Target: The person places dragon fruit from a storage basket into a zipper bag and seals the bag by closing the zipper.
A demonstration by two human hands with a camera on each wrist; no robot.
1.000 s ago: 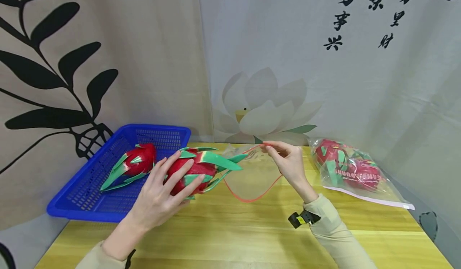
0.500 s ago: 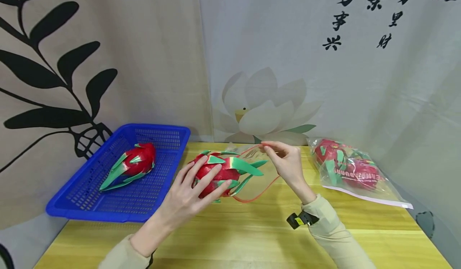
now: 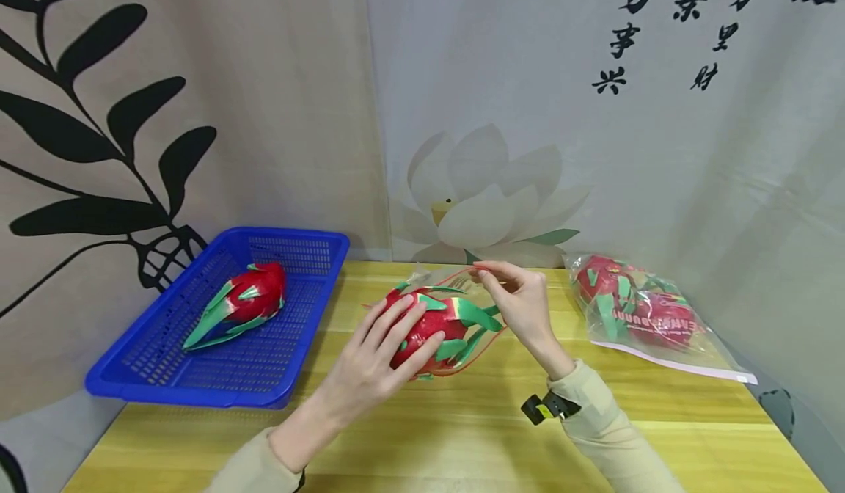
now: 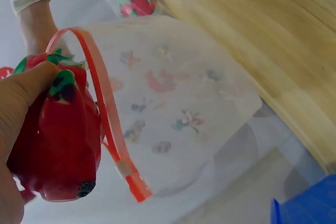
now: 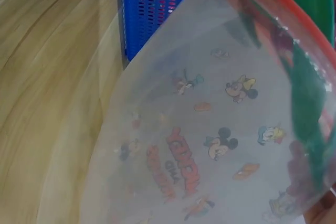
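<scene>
In the head view my left hand (image 3: pixel 379 353) grips a red dragon fruit (image 3: pixel 432 331) with green leafy scales, fingers spread over its top. Its leafy end lies within the mouth of a clear zip bag (image 5: pixel 210 129). Through the film, the right wrist view shows the green leaves. My right hand (image 3: pixel 521 302) pinches the bag's red zip edge (image 4: pixel 102 95) and holds the mouth apart. Small cartoon figures are printed on the bag. The left wrist view shows the fruit's rounded end outside the rim, with my thumb (image 4: pixel 31 87) on it.
At the left, a blue plastic basket (image 3: pixel 310 317) holds another dragon fruit (image 3: pixel 257 293). A clear bag with a pale zip edge (image 3: pixel 673 361) lies at the right with dragon fruits inside. Everything stands on a wooden table (image 3: pixel 422 442), before a printed cloth backdrop (image 3: pixel 297 111).
My left hand has carried the dragon fruit rightward, from over the basket's edge to the bag's mouth, and its leafy end has gone in. The right hand has barely moved, keeping its pinch.
</scene>
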